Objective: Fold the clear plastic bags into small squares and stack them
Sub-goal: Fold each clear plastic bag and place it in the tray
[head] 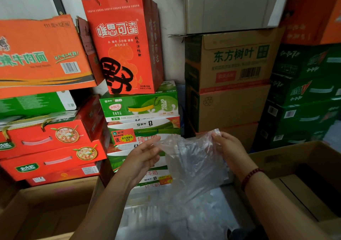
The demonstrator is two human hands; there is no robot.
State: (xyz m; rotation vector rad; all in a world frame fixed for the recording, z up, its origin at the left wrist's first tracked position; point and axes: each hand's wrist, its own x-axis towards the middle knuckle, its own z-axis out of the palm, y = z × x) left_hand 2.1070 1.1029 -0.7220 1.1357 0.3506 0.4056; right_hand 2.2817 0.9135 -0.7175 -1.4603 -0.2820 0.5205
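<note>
Stacked cartons (228,84) behind — two hands, left hand (142,156), right hand (228,149), pinch one clear bag (193,162).

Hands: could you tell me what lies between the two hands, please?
In the head view, a clear plastic bag stretches between the left hand and right hand.

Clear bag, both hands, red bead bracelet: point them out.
clear plastic bag (191,158), head view, crinkled middle.
left hand (142,156), head view, back of hand.
right hand (228,147), head view, back of hand.
bracelet (250,175), head view, beads on right wrist.

plastic bag (191,158): clear | gift box (121,44): red, black brushstroke | bracelet (250,177): dark red
</note>
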